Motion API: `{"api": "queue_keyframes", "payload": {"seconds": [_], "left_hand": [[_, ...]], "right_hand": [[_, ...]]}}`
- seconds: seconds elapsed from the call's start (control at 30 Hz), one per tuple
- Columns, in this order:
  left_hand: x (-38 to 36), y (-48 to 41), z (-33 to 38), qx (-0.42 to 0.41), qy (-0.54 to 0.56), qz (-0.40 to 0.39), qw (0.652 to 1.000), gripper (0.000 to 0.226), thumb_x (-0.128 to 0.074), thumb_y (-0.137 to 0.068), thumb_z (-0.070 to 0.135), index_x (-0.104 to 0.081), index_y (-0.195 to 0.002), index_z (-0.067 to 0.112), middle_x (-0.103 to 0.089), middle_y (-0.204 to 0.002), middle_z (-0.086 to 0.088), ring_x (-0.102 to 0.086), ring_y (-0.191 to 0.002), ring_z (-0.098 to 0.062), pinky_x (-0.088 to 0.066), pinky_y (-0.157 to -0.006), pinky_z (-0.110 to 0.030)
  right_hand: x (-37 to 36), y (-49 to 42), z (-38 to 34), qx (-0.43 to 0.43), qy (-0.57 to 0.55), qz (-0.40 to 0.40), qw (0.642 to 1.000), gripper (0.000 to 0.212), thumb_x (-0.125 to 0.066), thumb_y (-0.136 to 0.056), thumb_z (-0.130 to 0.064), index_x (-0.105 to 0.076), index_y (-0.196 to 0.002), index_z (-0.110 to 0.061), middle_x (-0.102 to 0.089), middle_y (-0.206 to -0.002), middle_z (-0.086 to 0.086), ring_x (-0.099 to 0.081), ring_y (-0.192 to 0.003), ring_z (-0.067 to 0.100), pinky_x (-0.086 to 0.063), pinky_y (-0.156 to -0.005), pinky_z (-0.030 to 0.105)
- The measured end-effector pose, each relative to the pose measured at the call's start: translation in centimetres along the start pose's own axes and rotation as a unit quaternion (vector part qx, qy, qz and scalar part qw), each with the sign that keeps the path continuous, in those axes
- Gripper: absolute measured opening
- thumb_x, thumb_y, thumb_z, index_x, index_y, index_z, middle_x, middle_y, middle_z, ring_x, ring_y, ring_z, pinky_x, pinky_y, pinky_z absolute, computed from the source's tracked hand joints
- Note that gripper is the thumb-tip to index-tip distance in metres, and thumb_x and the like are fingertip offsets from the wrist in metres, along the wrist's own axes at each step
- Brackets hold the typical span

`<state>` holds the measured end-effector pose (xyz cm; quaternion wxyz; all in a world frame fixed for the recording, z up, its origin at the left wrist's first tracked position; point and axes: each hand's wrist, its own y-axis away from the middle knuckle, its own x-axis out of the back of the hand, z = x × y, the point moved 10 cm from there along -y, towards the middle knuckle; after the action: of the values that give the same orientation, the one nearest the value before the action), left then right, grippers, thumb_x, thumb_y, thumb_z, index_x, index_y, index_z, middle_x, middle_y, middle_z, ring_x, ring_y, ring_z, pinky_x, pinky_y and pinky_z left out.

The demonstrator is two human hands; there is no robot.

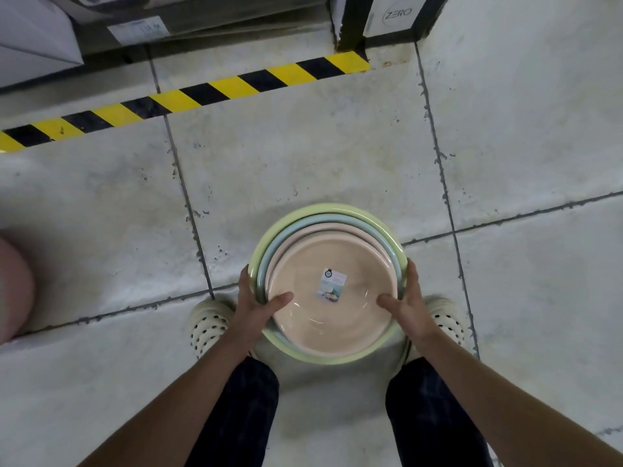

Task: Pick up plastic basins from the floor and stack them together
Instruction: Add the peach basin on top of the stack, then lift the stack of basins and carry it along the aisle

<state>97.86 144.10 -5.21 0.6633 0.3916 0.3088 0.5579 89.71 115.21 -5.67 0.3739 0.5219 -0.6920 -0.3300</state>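
A nested stack of round plastic basins is held in front of my legs, above the tiled floor. The top one is a pink basin [323,318] with a small paper label [331,284] inside. Under it show the rims of another pink basin, a blue basin [305,224] and an outer green basin [323,207]. My left hand [256,305] grips the stack's left rim, thumb inside the pink basin. My right hand [406,303] grips the right rim the same way.
A yellow-and-black hazard tape [188,96] runs across the floor ahead. Beyond it stand cardboard boxes [387,15] and shelving bases. My feet in pale perforated clogs [207,326] are under the stack. Another person's knee [13,281] shows at the left edge.
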Motion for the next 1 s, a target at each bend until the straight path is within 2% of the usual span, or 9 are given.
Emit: {"api": "queue_keyframes", "payload": {"seconds": [0.13,0.27,0.33,0.43,0.5,0.6,0.77,0.93,1.0], "left_hand": [[1.4,1.9,2.3,0.008,-0.013,0.026,1.000,0.103,-0.080,-0.074,0.033,-0.012,-0.152,0.031,-0.042,-0.129,0.013,-0.046,-0.121,-0.016,-0.042,-0.104,-0.039],[4.5,7.1,6.4,0.002,0.031,0.032,0.999,0.119,-0.085,-0.056,0.057,-0.015,-0.150,0.039,-0.042,-0.146,0.008,-0.047,-0.131,-0.020,-0.041,-0.109,-0.047],[6.6,10.2,8.9,-0.014,0.062,0.038,0.997,0.102,-0.084,-0.056,0.055,-0.029,-0.141,0.044,-0.053,-0.138,0.006,-0.055,-0.124,-0.020,-0.048,-0.102,-0.046],[10.2,14.9,12.9,-0.040,0.103,0.060,0.992,0.077,-0.081,-0.072,0.036,-0.034,-0.133,0.041,-0.062,-0.124,0.005,-0.063,-0.113,-0.021,-0.053,-0.094,-0.043],[13.2,18.3,15.6,-0.051,0.130,0.086,0.986,0.066,-0.077,-0.080,0.027,-0.034,-0.129,0.037,-0.062,-0.121,0.005,-0.063,-0.111,-0.022,-0.054,-0.091,-0.039],[18.1,23.5,19.5,-0.088,0.184,0.120,0.972,0.050,-0.075,-0.080,0.028,-0.041,-0.113,0.045,-0.063,-0.117,0.006,-0.065,-0.107,-0.017,-0.054,-0.082,-0.029],[27.8,32.6,22.6,-0.142,0.261,0.177,0.938,0.094,-0.080,-0.066,0.050,-0.029,-0.143,0.037,-0.052,-0.137,0.009,-0.055,-0.124,-0.013,-0.044,-0.106,-0.044],[37.9,40.4,22.7,-0.160,0.309,0.234,0.908,0.088,-0.081,-0.067,0.046,-0.033,-0.141,0.039,-0.055,-0.135,0.012,-0.055,-0.123,-0.012,-0.044,-0.107,-0.045],[41.4,42.5,22.1,-0.149,0.327,0.249,0.899,0.087,-0.079,-0.066,0.046,-0.032,-0.139,0.040,-0.053,-0.135,0.012,-0.054,-0.124,-0.012,-0.042,-0.108,-0.043]], "right_hand": [[-0.3,1.4,-3.5,0.029,0.027,-0.013,0.999,0.086,-0.077,-0.068,-0.039,-0.028,-0.138,-0.047,-0.051,-0.135,0.002,-0.054,-0.123,0.029,-0.051,-0.096,0.054],[-2.0,5.1,-9.9,0.037,0.035,-0.047,0.998,0.102,-0.083,-0.062,-0.060,-0.021,-0.143,-0.048,-0.040,-0.148,0.001,-0.048,-0.132,0.026,-0.048,-0.102,0.052],[-3.6,7.9,-14.7,0.063,0.036,-0.065,0.995,0.094,-0.081,-0.063,-0.060,-0.026,-0.139,-0.051,-0.043,-0.146,-0.003,-0.051,-0.129,0.021,-0.048,-0.102,0.049],[-6.6,11.7,-21.5,0.089,0.069,-0.092,0.989,0.109,-0.081,-0.059,-0.059,-0.020,-0.147,-0.041,-0.044,-0.145,-0.001,-0.051,-0.129,0.022,-0.049,-0.102,0.050],[-9.1,14.2,-26.0,0.094,0.106,-0.102,0.985,0.120,-0.080,-0.055,-0.066,-0.012,-0.150,-0.042,-0.032,-0.154,-0.002,-0.040,-0.138,0.025,-0.042,-0.108,0.053],[-13.9,18.3,-32.6,0.112,0.144,-0.126,0.975,0.132,-0.079,-0.050,-0.067,-0.002,-0.153,-0.039,-0.018,-0.160,-0.006,-0.029,-0.144,0.022,-0.033,-0.115,0.050],[-23.9,27.0,-41.9,0.149,0.201,-0.181,0.951,0.138,-0.080,-0.039,-0.077,-0.004,-0.150,-0.046,-0.019,-0.160,-0.010,-0.029,-0.145,0.018,-0.031,-0.116,0.049],[-35.2,35.5,-47.2,0.180,0.235,-0.235,0.926,0.122,-0.083,-0.059,-0.059,-0.006,-0.152,-0.046,-0.018,-0.158,-0.014,-0.030,-0.142,0.014,-0.030,-0.117,0.047],[-39.4,37.9,-48.0,0.170,0.256,-0.246,0.919,0.126,-0.083,-0.053,-0.063,-0.006,-0.151,-0.047,-0.018,-0.159,-0.013,-0.031,-0.143,0.016,-0.031,-0.116,0.048]]}}
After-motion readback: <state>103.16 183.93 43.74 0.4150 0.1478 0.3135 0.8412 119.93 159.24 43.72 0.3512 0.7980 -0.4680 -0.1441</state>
